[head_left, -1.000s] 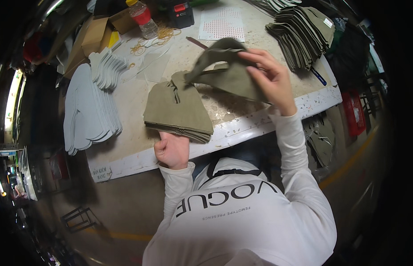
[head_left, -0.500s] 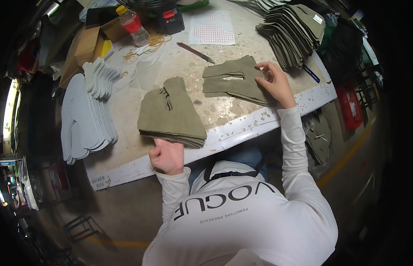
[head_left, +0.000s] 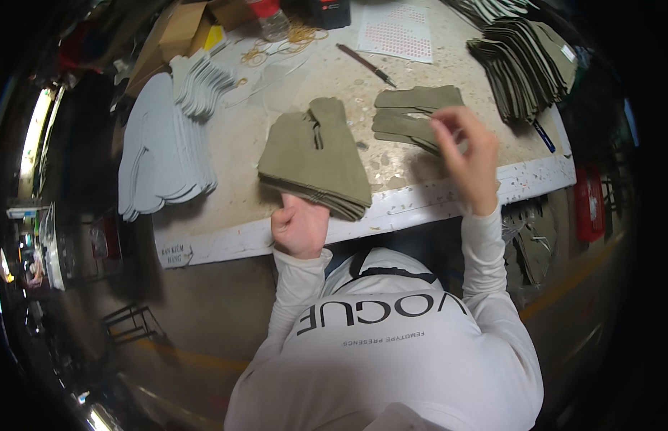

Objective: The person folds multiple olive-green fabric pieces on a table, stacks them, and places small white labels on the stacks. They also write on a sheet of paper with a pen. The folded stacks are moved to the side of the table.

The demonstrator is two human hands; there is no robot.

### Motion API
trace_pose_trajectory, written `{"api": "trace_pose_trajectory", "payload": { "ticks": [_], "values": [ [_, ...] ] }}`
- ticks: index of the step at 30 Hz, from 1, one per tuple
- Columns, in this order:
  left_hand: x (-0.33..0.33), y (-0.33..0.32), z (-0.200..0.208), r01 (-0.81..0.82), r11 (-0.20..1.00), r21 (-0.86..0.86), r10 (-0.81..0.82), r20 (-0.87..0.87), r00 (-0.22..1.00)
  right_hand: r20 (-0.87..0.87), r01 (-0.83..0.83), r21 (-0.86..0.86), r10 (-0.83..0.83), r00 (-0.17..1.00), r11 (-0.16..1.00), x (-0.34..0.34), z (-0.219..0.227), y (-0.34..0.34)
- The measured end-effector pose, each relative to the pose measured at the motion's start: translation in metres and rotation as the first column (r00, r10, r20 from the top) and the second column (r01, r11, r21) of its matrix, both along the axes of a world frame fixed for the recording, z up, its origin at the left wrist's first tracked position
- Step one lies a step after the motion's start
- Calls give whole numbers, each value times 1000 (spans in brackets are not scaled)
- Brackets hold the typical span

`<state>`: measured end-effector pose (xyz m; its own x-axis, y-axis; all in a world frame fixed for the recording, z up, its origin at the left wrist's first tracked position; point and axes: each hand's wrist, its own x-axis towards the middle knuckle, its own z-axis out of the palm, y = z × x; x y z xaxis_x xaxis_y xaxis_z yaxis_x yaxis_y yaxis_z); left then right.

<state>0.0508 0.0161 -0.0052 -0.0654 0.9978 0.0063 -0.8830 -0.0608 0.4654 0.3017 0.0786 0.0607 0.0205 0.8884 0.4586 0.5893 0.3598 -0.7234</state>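
Toward the near table edge, my left hand (head_left: pixel 303 228) holds up a stack of olive cut fabric pieces (head_left: pixel 312 158) from beneath. Its fingers are hidden under the stack, and the thumb shows at the near edge. The top piece has a narrow slot and a rounded tab at its far end. My right hand (head_left: pixel 472 154) is over the near right part of a smaller pile of olive pieces (head_left: pixel 413 98). Its thumb and bent fingers are apart, and no piece shows between them. The hand hides part of that pile.
Grey cut pieces (head_left: pixel 158 154) lie fanned at the left. A thick olive stack (head_left: pixel 520 68) stands at the far right, with a blue pen-like tool (head_left: pixel 543 136) beside it. A dark pen (head_left: pixel 366 66), a printed sheet (head_left: pixel 396 32), tangled yellow string (head_left: pixel 305 36) and a bottle (head_left: pixel 273 25) lie farther back.
My right hand has come off the right edge of the smaller pile and now hovers over it, fingers more bent. My left hand still supports its stack. The whole view has shifted.
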Motion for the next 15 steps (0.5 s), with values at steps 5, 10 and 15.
{"api": "trace_pose_trajectory", "payload": {
  "ticks": [5,10,15],
  "values": [
    [-1,2,1,19,999,44,-17,-33,999,126,-515,155,500,857,843,-77,0,-16],
    [-1,1,0,15,1000,25,-14,-28,1000,152,-530,109,513,845,841,-94,-5,-15],
    [1,2,2,17,1000,20,-17,-20,1000,86,-565,69,559,824,822,-85,-7,-7]
  ]
}}
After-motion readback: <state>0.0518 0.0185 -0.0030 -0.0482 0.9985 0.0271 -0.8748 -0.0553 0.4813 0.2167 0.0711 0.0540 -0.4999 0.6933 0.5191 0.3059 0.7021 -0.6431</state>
